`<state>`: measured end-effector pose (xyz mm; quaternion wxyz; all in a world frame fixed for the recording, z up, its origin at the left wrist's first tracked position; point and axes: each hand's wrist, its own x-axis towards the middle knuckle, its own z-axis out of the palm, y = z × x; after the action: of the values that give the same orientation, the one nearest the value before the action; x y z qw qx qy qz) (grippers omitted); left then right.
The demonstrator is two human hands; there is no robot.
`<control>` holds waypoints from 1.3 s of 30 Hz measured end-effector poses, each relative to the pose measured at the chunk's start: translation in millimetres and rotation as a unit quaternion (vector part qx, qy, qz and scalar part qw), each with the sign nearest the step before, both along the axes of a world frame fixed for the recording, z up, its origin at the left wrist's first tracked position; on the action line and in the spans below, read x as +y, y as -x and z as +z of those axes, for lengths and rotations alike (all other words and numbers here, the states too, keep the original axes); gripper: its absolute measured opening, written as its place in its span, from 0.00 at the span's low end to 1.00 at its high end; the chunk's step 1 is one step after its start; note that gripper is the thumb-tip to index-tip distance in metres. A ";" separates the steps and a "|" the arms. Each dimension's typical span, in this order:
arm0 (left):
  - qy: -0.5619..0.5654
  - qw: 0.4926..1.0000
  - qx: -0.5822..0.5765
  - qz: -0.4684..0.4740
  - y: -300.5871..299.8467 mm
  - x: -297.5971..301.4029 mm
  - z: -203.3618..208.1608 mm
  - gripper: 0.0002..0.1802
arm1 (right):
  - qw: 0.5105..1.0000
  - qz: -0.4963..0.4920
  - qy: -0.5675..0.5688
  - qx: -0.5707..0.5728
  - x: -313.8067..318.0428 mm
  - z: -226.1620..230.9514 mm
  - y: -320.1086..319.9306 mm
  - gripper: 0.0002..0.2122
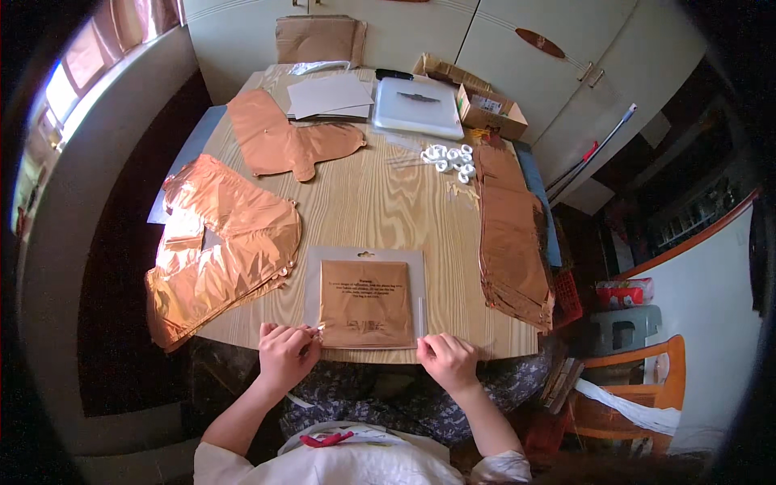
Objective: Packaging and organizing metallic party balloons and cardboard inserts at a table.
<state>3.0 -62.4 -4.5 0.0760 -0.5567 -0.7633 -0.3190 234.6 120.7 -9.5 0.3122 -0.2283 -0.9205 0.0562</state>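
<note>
Left hand: at near left corner of the clear, flat plastic pouch with a hang hole; fingers curled, seemingly pinching its edge. Right hand: at near right corner, fingers folded in, thumb and index seemingly pinching too; exact contact hard to tell on both. Step in hand, by judgement: holding the pouch square at the near edge of the pale wood-grain worktop. Any next move calls for even tension at both corners, so the folded copper-coloured foil packet with dark print inside stays flat.

Pose: forearms rise from the lower edge, converging slightly; wrists low, just off the worktop's near edge, knuckles up, hands either side of the pouch.

Farther: shiny copper foil pile on the left, long copper foil stack on the right, both apart from the hands. Beyond: flat copper foil shape with rounded lobes, cluster of white plastic rings, translucent lidded plastic box, white flat sheets.
</note>
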 end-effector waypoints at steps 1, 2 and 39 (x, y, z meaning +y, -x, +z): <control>-0.003 1.000 0.002 0.005 -0.6 1.3 -0.5 0.05 | 1.000 -0.005 -0.003 -0.006 -0.5 1.5 1.5 0.10; -0.006 1.000 0.004 0.010 -1.4 2.5 -0.8 0.05 | 1.000 -0.009 -0.005 -0.011 -1.0 2.2 2.6 0.10; 0.108 0.992 0.060 -0.009 -25.5 2.3 -2.3 0.31 | 0.996 0.079 0.010 -0.036 -31.9 -0.7 21.3 0.13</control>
<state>28.5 -60.1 -6.8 0.0586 -0.5864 -0.7825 -0.2010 213.3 88.8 -10.2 0.2710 -0.1602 -0.9457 0.0814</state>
